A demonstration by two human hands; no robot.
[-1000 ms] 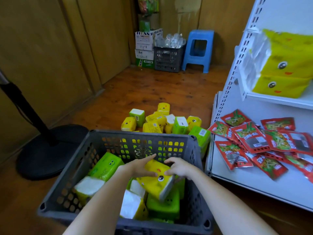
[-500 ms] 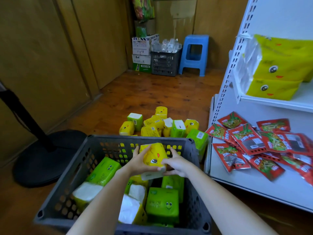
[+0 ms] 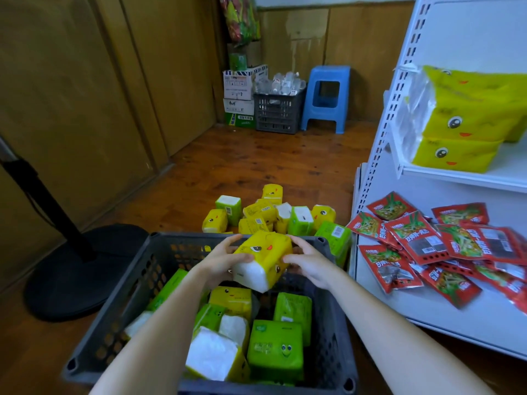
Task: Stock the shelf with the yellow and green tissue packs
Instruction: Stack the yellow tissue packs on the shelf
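Raised the yellow tissue pack (image 3: 262,259) out of the heap since a second ago, from down among the others to about level with the far rim of the grey crate (image 3: 122,303), and tipped it white end toward the camera. Holds it now between both hands: left hand (image 3: 221,263) curled round the left side, thumb on the near face; right hand (image 3: 309,265) cupping the right side, fingers bent along the top edge. Keeps it over the crate, well apart from the shelf (image 3: 427,317) on the right. Stands early in the job, judging by the lie of things. Finds only big yellow bundles (image 3: 467,121) on the upper board (image 3: 470,178) and red snack sachets (image 3: 422,246) strewn over the lower one; sees no small pack, yellow or green, set on either board in view. Leaves several more in the crate, among them a green pack (image 3: 275,349) near the front and yellow ones beneath the hands, plus a loose pile (image 3: 273,215) of both colours on the wooden floor (image 3: 256,155) just beyond the crate. Calls next, most likely, for a swing to the right and a bare spot beside the sachets or on the upper board; cannot tell the intended board.
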